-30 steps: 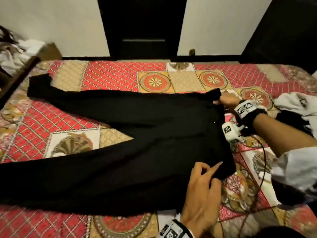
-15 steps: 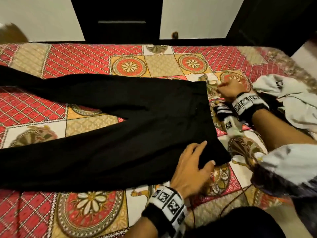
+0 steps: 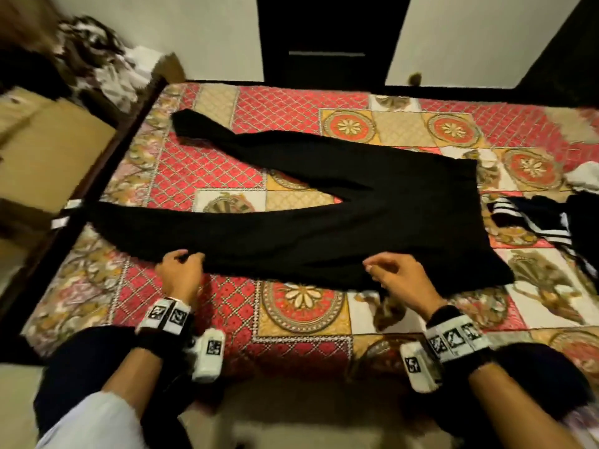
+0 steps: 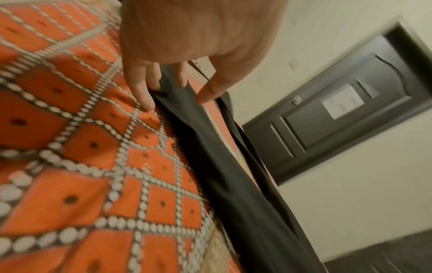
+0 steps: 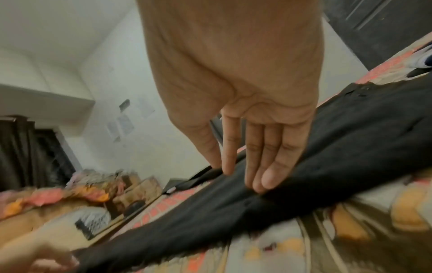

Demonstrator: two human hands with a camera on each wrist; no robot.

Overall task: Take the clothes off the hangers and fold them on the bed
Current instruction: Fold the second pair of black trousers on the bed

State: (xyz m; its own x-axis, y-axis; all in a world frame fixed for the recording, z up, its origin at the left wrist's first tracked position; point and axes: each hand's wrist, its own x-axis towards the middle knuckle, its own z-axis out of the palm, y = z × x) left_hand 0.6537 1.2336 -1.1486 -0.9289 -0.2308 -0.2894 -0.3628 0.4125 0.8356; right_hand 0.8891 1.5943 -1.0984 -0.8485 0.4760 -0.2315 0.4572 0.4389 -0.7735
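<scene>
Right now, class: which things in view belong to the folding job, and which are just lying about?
In the job:
black trousers
left hand
right hand
bed

Lying about:
striped garment
white cloth
cardboard box
door

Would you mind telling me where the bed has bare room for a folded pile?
Bare quilt lies along the far edge, between the black trousers and the wall. A nearer strip lies between the left hand and right hand. The right side is crowded with other clothes.
</scene>
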